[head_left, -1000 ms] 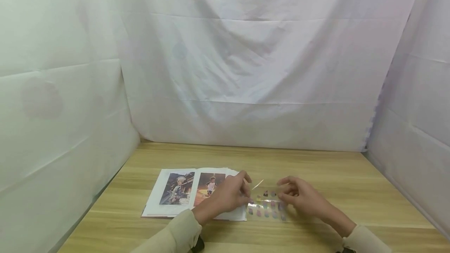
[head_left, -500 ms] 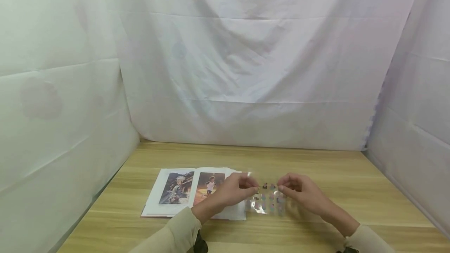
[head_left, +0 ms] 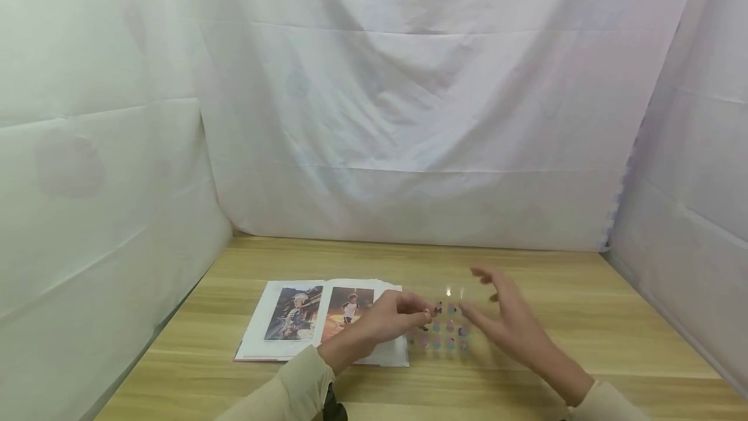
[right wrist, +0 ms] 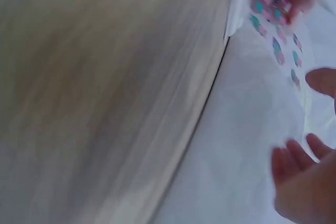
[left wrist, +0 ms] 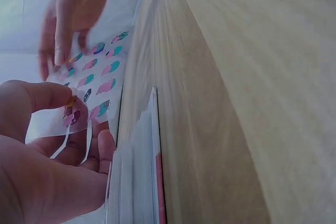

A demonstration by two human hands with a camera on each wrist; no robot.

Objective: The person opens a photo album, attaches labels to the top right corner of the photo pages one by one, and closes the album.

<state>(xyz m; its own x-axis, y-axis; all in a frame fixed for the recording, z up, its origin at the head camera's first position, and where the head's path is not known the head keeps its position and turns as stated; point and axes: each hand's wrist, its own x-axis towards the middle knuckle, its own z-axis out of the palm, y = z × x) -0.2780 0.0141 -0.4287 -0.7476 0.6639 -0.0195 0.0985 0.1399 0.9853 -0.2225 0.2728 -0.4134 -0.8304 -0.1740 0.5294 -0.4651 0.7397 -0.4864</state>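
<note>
A clear sheet of small pink and teal stickers is held up just right of the open photo album. My left hand pinches its upper left part between thumb and fingers. In the left wrist view, the thumb presses on the sticker sheet, with fingers behind it. My right hand is at the sheet's right side, fingers spread and thumb apart. The right wrist view shows the right hand with a gap between thumb and fingers and nothing in its grasp.
The album lies on a wooden table, showing a photo on its left page and another photo on its right. White cloth hangs behind the table and at both sides.
The sticker sheet has been raised and tilted up from near the table. Half a second ago both hands pinched it; the right hand has since let go and spread its fingers.
</note>
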